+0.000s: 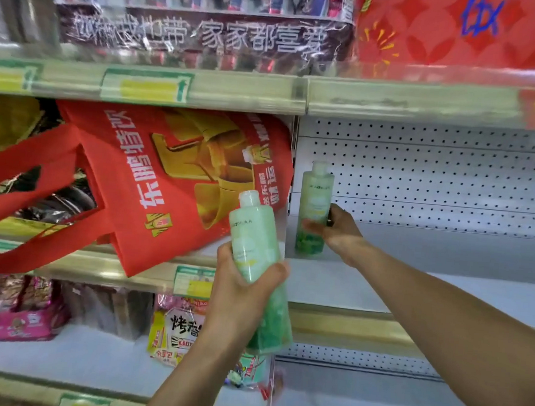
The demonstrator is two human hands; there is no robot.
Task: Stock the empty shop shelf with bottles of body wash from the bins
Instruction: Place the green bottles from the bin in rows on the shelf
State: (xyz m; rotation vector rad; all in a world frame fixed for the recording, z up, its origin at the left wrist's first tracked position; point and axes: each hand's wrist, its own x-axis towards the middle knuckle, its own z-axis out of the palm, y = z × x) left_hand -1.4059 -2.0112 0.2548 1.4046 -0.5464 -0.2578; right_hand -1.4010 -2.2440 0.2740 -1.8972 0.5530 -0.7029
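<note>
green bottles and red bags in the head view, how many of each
Green bottles: 2, one standing at the left end of the white shelf in the right hand, one held in the left hand.
Red bags: 2, one on the left shelf, one up top.
Total: 4

Two bare forearms, sleeveless to the frame's edge.

Both hands (left [240, 284], right [337, 230]) raised, fingers curled, gripping.
</note>
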